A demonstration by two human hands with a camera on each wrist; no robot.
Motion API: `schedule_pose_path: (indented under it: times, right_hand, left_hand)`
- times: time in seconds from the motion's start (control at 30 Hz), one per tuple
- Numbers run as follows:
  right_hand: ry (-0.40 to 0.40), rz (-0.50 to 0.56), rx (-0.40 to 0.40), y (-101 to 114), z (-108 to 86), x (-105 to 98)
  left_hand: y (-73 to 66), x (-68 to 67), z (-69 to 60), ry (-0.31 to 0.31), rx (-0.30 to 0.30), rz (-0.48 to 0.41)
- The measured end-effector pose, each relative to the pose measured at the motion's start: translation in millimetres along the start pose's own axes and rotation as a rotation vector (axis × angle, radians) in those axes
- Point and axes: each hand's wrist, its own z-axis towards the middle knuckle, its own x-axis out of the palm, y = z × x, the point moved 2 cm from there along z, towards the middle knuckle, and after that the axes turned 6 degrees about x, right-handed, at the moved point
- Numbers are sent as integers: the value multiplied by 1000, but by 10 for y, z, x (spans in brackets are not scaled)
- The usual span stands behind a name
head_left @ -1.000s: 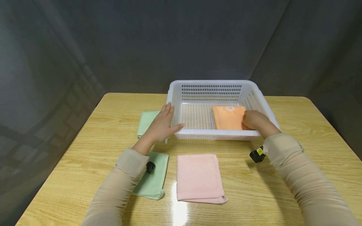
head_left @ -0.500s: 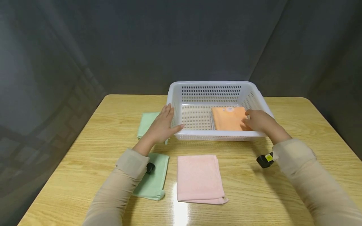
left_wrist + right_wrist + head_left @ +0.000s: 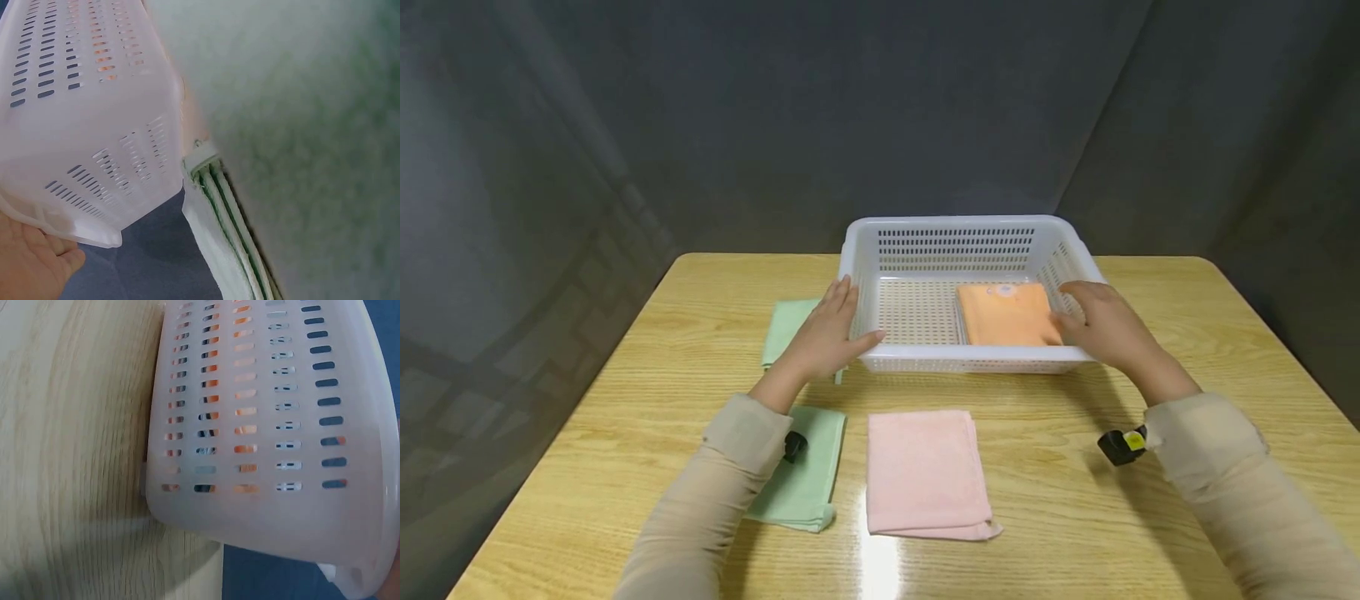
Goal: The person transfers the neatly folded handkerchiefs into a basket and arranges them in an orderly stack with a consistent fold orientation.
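A white slotted plastic basket (image 3: 973,353) stands at the back of the table. Inside its right half lies a folded orange towel (image 3: 1006,315) with a pale print near its far edge; something layered shows beneath it. My left hand (image 3: 826,333) rests on the basket's left rim, fingers extended and thumb spread toward the front corner. Over the right front of the basket is my right hand (image 3: 1105,327), fingers loosely bent and apart from the thumb, with nothing held between them. Its contact with the rim is unclear.
A folded pink towel (image 3: 925,475) lies in front of the basket. Left of it is a folded green towel (image 3: 808,475), partly under the left forearm. Another green towel (image 3: 788,323) lies beside the basket's left side. Grey curtains (image 3: 880,117) hang behind the table.
My right hand has let go of the orange towel's right side and drawn back toward the right, over the basket's right front. The left hand has stayed on the left rim.
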Motion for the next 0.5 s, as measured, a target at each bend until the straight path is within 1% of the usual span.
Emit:
schedule_pose_path:
  times: [0.07, 0.17, 0.27, 0.37, 0.5]
  right_hand:
    - [-16, -2, -12, -22, -13, -8]
    - [-6, 13, -6, -63, -34, -16]
    - [27, 27, 31, -116, -57, -19]
    - [80, 37, 70, -169, -86, -15]
    - [131, 33, 83, -213, -137, -11]
  left_hand:
    - [4, -1, -1, 0, 6, 8]
    - [9, -1, -3, 5, 8, 13]
    - [14, 3, -1, 7, 5, 9]
    - [14, 2, 1, 2, 4, 2]
    - [14, 3, 1, -4, 5, -1]
